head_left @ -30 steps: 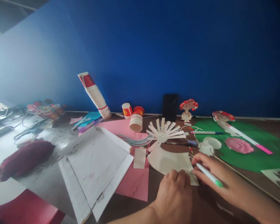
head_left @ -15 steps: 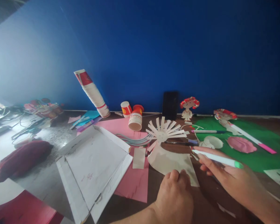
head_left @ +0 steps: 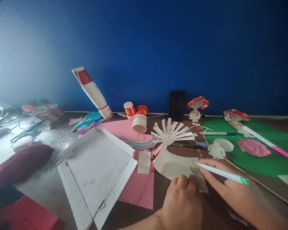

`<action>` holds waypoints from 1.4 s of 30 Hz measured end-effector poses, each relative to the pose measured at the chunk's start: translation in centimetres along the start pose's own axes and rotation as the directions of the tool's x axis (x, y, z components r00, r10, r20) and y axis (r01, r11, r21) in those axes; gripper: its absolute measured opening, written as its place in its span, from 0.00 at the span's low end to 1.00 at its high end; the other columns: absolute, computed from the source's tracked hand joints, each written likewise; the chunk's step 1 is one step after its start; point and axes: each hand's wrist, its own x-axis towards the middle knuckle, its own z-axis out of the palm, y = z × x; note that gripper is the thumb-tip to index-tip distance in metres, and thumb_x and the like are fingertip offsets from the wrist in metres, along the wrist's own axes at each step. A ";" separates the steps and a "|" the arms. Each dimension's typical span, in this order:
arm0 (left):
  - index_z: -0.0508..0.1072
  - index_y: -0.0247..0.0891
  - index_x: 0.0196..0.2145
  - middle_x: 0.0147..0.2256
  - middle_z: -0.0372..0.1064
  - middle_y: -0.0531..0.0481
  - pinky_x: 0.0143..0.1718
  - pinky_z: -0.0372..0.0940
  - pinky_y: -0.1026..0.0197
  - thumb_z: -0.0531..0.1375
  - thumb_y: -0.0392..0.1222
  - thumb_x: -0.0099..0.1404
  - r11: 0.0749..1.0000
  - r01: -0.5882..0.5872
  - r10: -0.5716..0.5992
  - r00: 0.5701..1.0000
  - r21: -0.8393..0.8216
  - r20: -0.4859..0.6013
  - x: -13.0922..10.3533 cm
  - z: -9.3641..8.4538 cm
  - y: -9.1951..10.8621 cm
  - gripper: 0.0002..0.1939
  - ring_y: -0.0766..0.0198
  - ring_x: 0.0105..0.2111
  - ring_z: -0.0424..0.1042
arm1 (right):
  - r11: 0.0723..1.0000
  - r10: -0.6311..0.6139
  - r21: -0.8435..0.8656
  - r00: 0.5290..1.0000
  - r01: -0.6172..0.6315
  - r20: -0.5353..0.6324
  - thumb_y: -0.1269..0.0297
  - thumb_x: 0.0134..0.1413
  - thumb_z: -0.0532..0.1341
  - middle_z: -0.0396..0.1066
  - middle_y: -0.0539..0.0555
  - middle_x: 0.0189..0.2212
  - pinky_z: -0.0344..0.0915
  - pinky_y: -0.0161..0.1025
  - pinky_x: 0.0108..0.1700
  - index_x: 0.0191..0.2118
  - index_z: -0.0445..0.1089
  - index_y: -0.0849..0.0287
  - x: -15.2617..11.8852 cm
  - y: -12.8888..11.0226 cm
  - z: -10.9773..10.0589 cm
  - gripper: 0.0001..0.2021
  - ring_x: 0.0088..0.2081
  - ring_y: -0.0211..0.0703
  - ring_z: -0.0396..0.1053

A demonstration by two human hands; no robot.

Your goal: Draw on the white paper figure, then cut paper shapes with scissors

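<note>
My right hand (head_left: 227,183) holds a white marker (head_left: 227,173) with a green end, its tip at the white curved piece of paper (head_left: 172,164). That piece lies on the dark table. With its fingers curled, my left hand (head_left: 182,199) presses on the paper's near edge; its fingertips are partly hidden. Just beyond the paper is a paper cutout head (head_left: 168,138) with long strips fanned out around it. A dark pen (head_left: 186,146) lies beside it, and a small white paper dress shape (head_left: 216,150) is near my right hand.
A white box lid (head_left: 98,174) lies on the left over pink paper (head_left: 140,191). Behind stand a leaning stack of paper cups (head_left: 94,94), a dark phone (head_left: 177,105) and a finished paper doll (head_left: 197,108). Green paper (head_left: 261,164) carries a pink-capped marker (head_left: 266,140).
My right hand has moved left and slightly down, bringing the marker tip from beyond the paper's right edge onto it. The left hand stays on the paper. The view has shifted slightly.
</note>
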 end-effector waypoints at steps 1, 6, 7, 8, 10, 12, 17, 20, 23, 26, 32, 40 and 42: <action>0.83 0.33 0.39 0.51 0.74 0.39 0.38 0.66 0.55 0.60 0.42 0.72 1.000 -0.004 0.004 1.000 0.006 0.000 0.0 0.0 0.0 0.12 0.55 0.42 0.67 | 1.000 0.009 0.001 1.000 -0.009 0.003 0.51 0.64 0.61 0.86 0.53 0.41 0.82 0.49 0.44 0.43 0.79 0.47 0.0 -0.1 0.1 0.12 0.41 0.55 0.85; 0.84 0.33 0.41 0.54 0.73 0.36 0.41 0.67 0.55 0.59 0.43 0.72 0.999 -0.014 0.014 1.000 0.032 -0.010 -0.1 0.0 0.0 0.14 0.54 0.43 0.67 | 0.999 0.024 0.029 0.998 -0.025 0.051 0.52 0.64 0.60 0.86 0.54 0.39 0.81 0.46 0.45 0.41 0.78 0.48 -0.1 -0.4 0.8 0.10 0.38 0.54 0.85; 0.84 0.33 0.41 0.54 0.73 0.36 0.42 0.67 0.55 0.59 0.43 0.72 0.999 -0.015 0.015 1.000 0.035 -0.009 -0.1 0.1 0.1 0.14 0.54 0.43 0.67 | 0.999 0.020 0.032 0.998 -0.022 0.060 0.53 0.64 0.60 0.86 0.54 0.38 0.81 0.46 0.44 0.41 0.77 0.48 -0.2 -0.4 0.9 0.10 0.38 0.53 0.85; 0.84 0.34 0.41 0.53 0.73 0.36 0.42 0.66 0.55 0.59 0.43 0.71 0.999 -0.018 0.018 1.000 0.037 -0.009 -0.2 0.1 0.1 0.14 0.54 0.44 0.67 | 0.999 0.015 0.034 0.998 -0.017 0.065 0.53 0.64 0.60 0.86 0.53 0.37 0.80 0.45 0.43 0.41 0.77 0.48 -0.2 -0.3 1.0 0.10 0.37 0.53 0.85; 0.84 0.34 0.41 0.53 0.73 0.36 0.43 0.66 0.55 0.60 0.44 0.71 0.999 -0.022 0.023 1.000 0.045 -0.016 -0.2 0.4 0.2 0.15 0.53 0.44 0.67 | 0.999 0.011 0.035 0.997 -0.014 0.080 0.53 0.65 0.60 0.86 0.53 0.37 0.80 0.43 0.41 0.41 0.77 0.48 -0.2 -0.3 1.1 0.10 0.37 0.52 0.85; 0.84 0.33 0.42 0.54 0.73 0.36 0.43 0.66 0.55 0.59 0.45 0.71 0.998 -0.014 0.016 0.999 0.058 -0.029 -0.3 0.7 0.2 0.15 0.53 0.44 0.67 | 0.999 0.014 0.040 0.996 -0.017 0.087 0.52 0.65 0.59 0.86 0.53 0.37 0.80 0.43 0.41 0.41 0.78 0.48 -0.1 -0.3 1.2 0.11 0.37 0.52 0.85; 0.84 0.33 0.44 0.53 0.73 0.34 0.42 0.66 0.55 0.60 0.46 0.71 0.998 -0.018 0.021 0.999 0.058 -0.047 -0.4 0.9 0.1 0.16 0.53 0.44 0.66 | 0.997 0.048 0.056 0.992 -0.055 0.117 0.50 0.65 0.59 0.86 0.54 0.35 0.79 0.44 0.40 0.40 0.77 0.48 0.0 -0.5 1.0 0.12 0.36 0.52 0.84; 0.84 0.33 0.43 0.54 0.72 0.33 0.43 0.66 0.54 0.61 0.46 0.71 0.998 -0.030 0.033 0.998 0.056 -0.046 -0.5 0.8 0.0 0.15 0.53 0.44 0.66 | 0.997 0.047 0.059 0.991 -0.055 0.128 0.49 0.66 0.59 0.86 0.54 0.37 0.79 0.43 0.41 0.40 0.77 0.48 -0.1 -0.2 1.2 0.12 0.37 0.53 0.85; 0.83 0.31 0.44 0.55 0.72 0.32 0.44 0.66 0.54 0.61 0.47 0.70 0.997 -0.041 0.043 0.999 0.072 -0.031 -0.5 0.7 0.1 0.17 0.52 0.45 0.66 | 0.997 0.030 0.061 0.992 -0.037 0.121 0.50 0.66 0.60 0.86 0.53 0.38 0.79 0.42 0.41 0.42 0.78 0.49 -0.3 0.4 1.5 0.12 0.39 0.52 0.85; 0.83 0.30 0.47 0.56 0.72 0.33 0.46 0.66 0.55 0.61 0.47 0.71 0.996 -0.042 0.043 0.999 0.080 -0.015 -0.6 0.4 0.1 0.18 0.52 0.47 0.67 | 0.998 0.018 0.064 0.992 -0.026 0.121 0.52 0.66 0.61 0.86 0.52 0.39 0.79 0.42 0.43 0.43 0.78 0.48 -0.4 0.6 1.7 0.11 0.39 0.51 0.85; 0.82 0.26 0.49 0.54 0.74 0.32 0.44 0.66 0.56 0.59 0.45 0.71 0.988 -0.085 0.079 0.996 0.130 0.052 -0.4 -0.6 0.2 0.20 0.52 0.48 0.67 | 0.997 0.021 0.067 0.992 -0.029 0.128 0.53 0.65 0.61 0.86 0.52 0.38 0.79 0.43 0.44 0.42 0.79 0.48 0.0 0.0 1.5 0.10 0.38 0.51 0.85; 0.82 0.28 0.50 0.54 0.74 0.32 0.41 0.65 0.56 0.58 0.45 0.72 0.984 -0.081 0.078 0.997 0.158 0.024 -0.3 -0.4 0.3 0.20 0.52 0.45 0.67 | 0.999 0.005 0.046 0.991 -0.012 0.136 0.54 0.66 0.61 0.86 0.51 0.39 0.80 0.42 0.42 0.42 0.79 0.48 -0.1 0.0 1.4 0.10 0.39 0.51 0.85; 0.83 0.28 0.49 0.53 0.74 0.32 0.41 0.65 0.56 0.59 0.46 0.72 0.980 -0.099 0.097 0.995 0.175 0.017 -0.4 -0.3 0.2 0.20 0.52 0.45 0.67 | 0.999 -0.004 0.049 0.991 -0.003 0.136 0.53 0.66 0.60 0.86 0.51 0.39 0.80 0.42 0.42 0.43 0.79 0.49 -0.1 0.2 1.5 0.11 0.39 0.51 0.85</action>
